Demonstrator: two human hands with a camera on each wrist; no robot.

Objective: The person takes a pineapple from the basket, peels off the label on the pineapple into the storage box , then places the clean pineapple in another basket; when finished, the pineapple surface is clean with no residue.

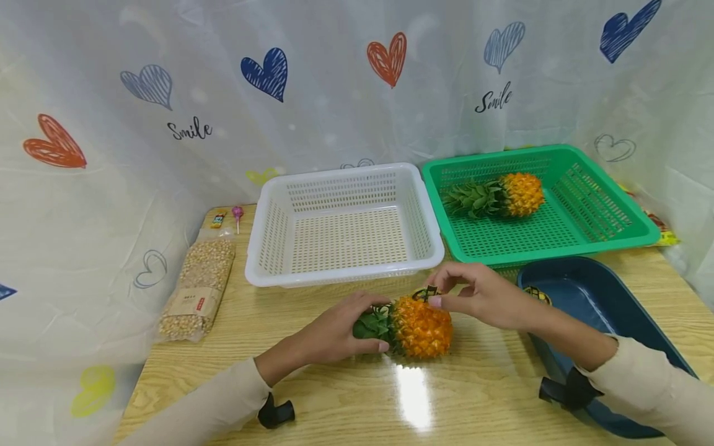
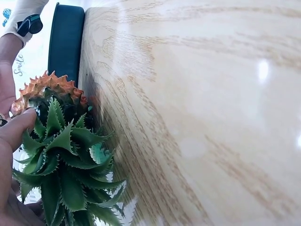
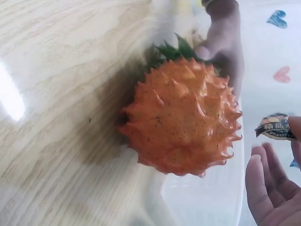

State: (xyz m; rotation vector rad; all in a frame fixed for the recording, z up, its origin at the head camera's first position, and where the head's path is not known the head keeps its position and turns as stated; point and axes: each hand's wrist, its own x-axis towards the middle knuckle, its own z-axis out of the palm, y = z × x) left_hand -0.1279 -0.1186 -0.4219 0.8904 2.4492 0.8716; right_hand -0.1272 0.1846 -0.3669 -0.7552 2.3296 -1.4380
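A small orange pineapple with a green leafy crown lies on its side on the table. My left hand grips it round the crown, thumb in front and fingers behind. Just above the fruit, my right hand pinches a black-and-gold label between thumb and finger. The right wrist view has the label apart from the spiky orange body, its edge curled. Whether the label touches the fruit is hard to tell from the head view.
Behind stands a white basket. A green basket holds another pineapple. At right is a dark blue tray, with another black-and-yellow label at its left rim. A bag of corn kernels, a lollipop and a small packet lie left.
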